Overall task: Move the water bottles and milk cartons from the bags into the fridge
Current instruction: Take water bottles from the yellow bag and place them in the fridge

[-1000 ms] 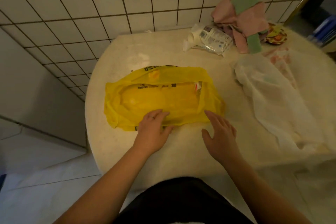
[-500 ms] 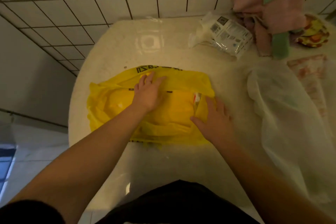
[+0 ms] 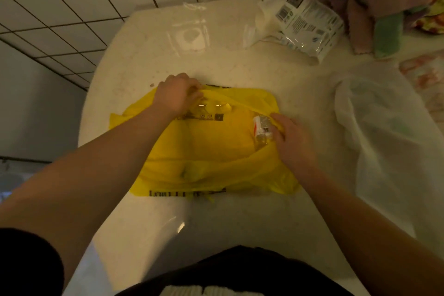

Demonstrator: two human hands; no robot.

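- The yellow bag (image 3: pixel 211 146) lay flat on the counter (image 3: pixel 240 72) at mid-frame.
- The left hand (image 3: pixel 179 97) kept a closed grip on the bag's far edge, fingers curled over it.
- The right hand (image 3: pixel 294 142) curled its grip round a water bottle (image 3: pixel 261 127) lying in the bag's right-side opening.
- A white bag (image 3: pixel 384 127) lay at right.

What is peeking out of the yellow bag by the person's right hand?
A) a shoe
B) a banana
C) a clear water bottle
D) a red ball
C: a clear water bottle with a white and red label shows in the opening of the yellow bag, close by the right hand.
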